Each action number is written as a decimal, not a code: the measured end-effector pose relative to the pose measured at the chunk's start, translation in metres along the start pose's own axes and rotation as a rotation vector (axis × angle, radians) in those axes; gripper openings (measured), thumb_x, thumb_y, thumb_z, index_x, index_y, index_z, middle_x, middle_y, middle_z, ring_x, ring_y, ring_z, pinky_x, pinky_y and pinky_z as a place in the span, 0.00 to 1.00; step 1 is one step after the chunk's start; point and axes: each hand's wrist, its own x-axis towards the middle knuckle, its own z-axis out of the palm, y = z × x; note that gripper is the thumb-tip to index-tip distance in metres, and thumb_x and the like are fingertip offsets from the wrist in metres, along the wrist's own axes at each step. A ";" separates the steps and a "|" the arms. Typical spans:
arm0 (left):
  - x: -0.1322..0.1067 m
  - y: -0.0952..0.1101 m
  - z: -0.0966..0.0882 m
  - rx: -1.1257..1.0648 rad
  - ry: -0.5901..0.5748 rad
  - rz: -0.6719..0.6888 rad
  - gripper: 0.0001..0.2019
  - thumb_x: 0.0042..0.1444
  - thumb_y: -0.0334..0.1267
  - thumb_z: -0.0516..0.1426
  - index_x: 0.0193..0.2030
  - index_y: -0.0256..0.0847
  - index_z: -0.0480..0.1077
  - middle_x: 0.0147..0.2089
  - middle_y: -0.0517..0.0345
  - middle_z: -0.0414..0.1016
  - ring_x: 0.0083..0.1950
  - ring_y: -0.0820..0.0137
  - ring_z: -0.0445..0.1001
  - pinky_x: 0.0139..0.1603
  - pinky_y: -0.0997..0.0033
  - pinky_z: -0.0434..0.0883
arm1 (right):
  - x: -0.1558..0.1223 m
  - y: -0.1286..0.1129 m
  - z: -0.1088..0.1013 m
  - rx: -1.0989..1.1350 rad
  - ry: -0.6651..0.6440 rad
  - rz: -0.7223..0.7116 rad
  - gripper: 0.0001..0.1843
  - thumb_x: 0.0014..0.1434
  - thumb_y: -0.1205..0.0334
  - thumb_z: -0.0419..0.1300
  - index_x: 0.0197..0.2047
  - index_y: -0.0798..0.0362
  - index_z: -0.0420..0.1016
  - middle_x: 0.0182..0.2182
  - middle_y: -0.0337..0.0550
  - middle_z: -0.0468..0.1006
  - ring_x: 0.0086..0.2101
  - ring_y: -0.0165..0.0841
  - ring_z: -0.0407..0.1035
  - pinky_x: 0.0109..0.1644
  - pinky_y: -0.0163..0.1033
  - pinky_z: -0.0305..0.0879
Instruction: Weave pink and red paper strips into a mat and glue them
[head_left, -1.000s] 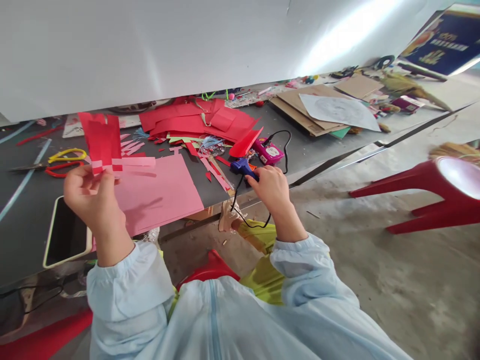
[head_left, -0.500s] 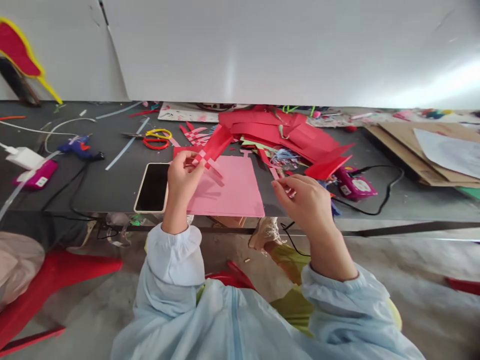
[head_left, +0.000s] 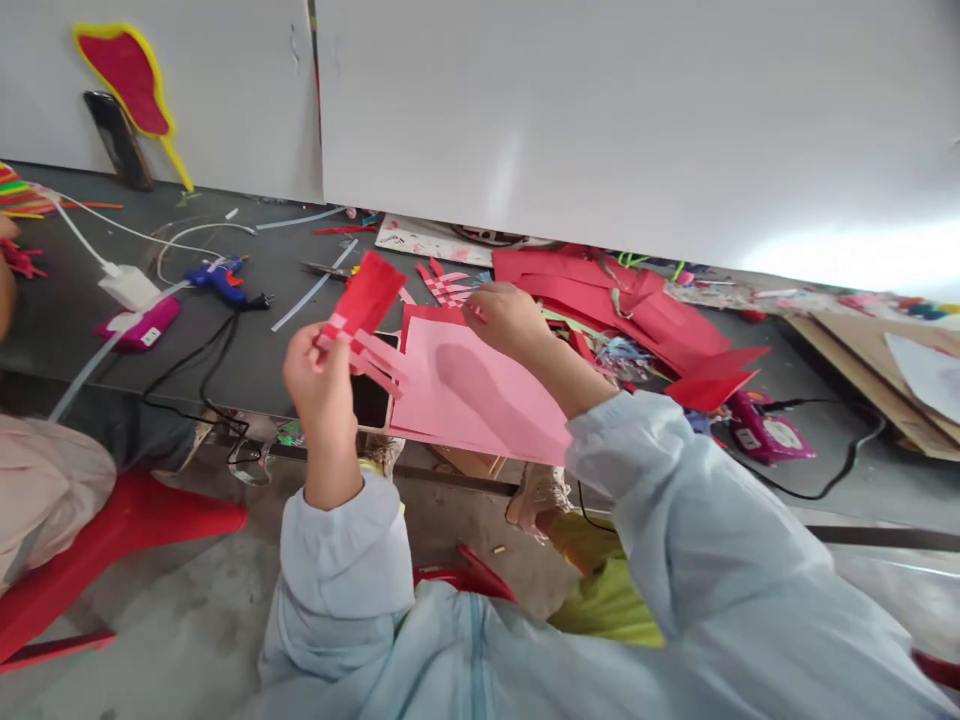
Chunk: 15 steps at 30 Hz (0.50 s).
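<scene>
My left hand (head_left: pixel 319 375) pinches a red and pink woven paper piece (head_left: pixel 369 295) with loose pink strips hanging to the right. My right hand (head_left: pixel 510 315) is above the far part of the pink paper sheet (head_left: pixel 480 385), its fingers bent together; what they hold, if anything, is hidden. A second woven paper piece (head_left: pixel 448 288) with fanned strips lies just beyond it. Under the pink sheet, a red sheet shows at the edge. A phone (head_left: pixel 371 402) lies partly covered behind my left hand and the strips.
Red paper sheets (head_left: pixel 600 300) are heaped behind. Scissors (head_left: pixel 328 270), a blue glue gun (head_left: pixel 217 278) and a magenta power block (head_left: pixel 139 325) with cables lie left. Another magenta block (head_left: pixel 769 428) and cardboard (head_left: pixel 862 350) are right. A white panel (head_left: pixel 600 110) borders the back.
My right hand has moved left and away from me, over the pink sheet. My left hand has shifted left with the woven piece, now turned more upright. The view has swung and tilted.
</scene>
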 end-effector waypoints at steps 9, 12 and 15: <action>0.019 0.004 -0.039 -0.049 0.165 -0.075 0.12 0.41 0.38 0.62 0.34 0.40 0.69 0.29 0.65 0.70 0.27 0.76 0.67 0.26 0.77 0.66 | 0.119 -0.052 0.043 0.000 -0.187 -0.063 0.18 0.66 0.65 0.52 0.52 0.59 0.79 0.50 0.55 0.83 0.49 0.45 0.76 0.49 0.42 0.68; 0.022 0.001 -0.045 -0.050 0.183 -0.088 0.12 0.41 0.39 0.63 0.34 0.39 0.70 0.31 0.64 0.71 0.31 0.76 0.69 0.31 0.76 0.68 | 0.141 -0.062 0.060 0.005 -0.219 -0.091 0.20 0.65 0.63 0.54 0.57 0.59 0.77 0.54 0.56 0.81 0.52 0.46 0.75 0.53 0.44 0.68; 0.024 0.001 -0.047 -0.063 0.175 -0.112 0.13 0.41 0.39 0.64 0.34 0.39 0.70 0.30 0.64 0.71 0.31 0.76 0.69 0.31 0.76 0.69 | 0.156 -0.065 0.070 -0.003 -0.254 -0.113 0.23 0.62 0.62 0.58 0.59 0.60 0.74 0.55 0.59 0.80 0.53 0.50 0.74 0.53 0.47 0.69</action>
